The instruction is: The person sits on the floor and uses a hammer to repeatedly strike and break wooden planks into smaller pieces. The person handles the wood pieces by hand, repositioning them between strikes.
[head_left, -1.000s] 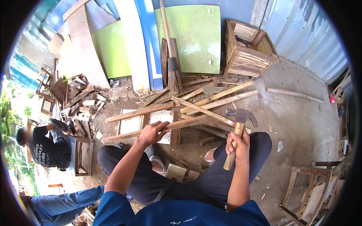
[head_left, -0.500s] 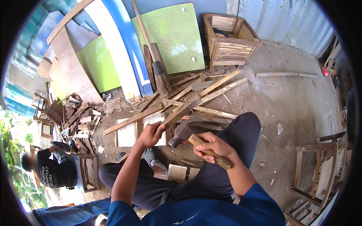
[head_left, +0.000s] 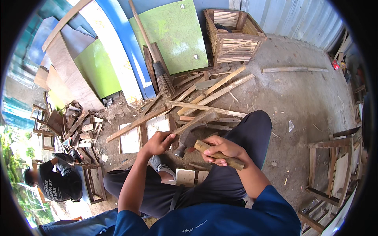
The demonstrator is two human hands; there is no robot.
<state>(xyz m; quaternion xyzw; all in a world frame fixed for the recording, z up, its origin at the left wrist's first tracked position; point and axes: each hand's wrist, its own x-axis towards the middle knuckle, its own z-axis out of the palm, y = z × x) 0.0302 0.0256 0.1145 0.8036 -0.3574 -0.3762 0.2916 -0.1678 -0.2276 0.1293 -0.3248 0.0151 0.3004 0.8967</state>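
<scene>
My left hand (head_left: 158,142) is closed round the near end of a short wooden strip (head_left: 195,122), which points up and to the right. In my right hand (head_left: 223,150) is a claw hammer, gripped by its thick wooden handle (head_left: 231,160). The dark metal hammer head (head_left: 186,140) lies just below the strip, its round striking face toward my left hand. Whether the head touches the strip I cannot tell. Beneath both hands are my bent legs and a small wooden block (head_left: 185,177).
Long wooden battens (head_left: 218,94) lie crossed ahead, over white-panelled frames (head_left: 130,139). A broom (head_left: 157,72) leans on green and blue boards. Behind stands a slatted crate (head_left: 236,43). Scrap wood (head_left: 80,122) is heaped left, near a seated person (head_left: 61,181). Wooden frames (head_left: 332,169) stand right.
The strip has turned in my left hand and dipped, showing a narrower side. The hammer head has shifted slightly left and down. My view has moved a little.
</scene>
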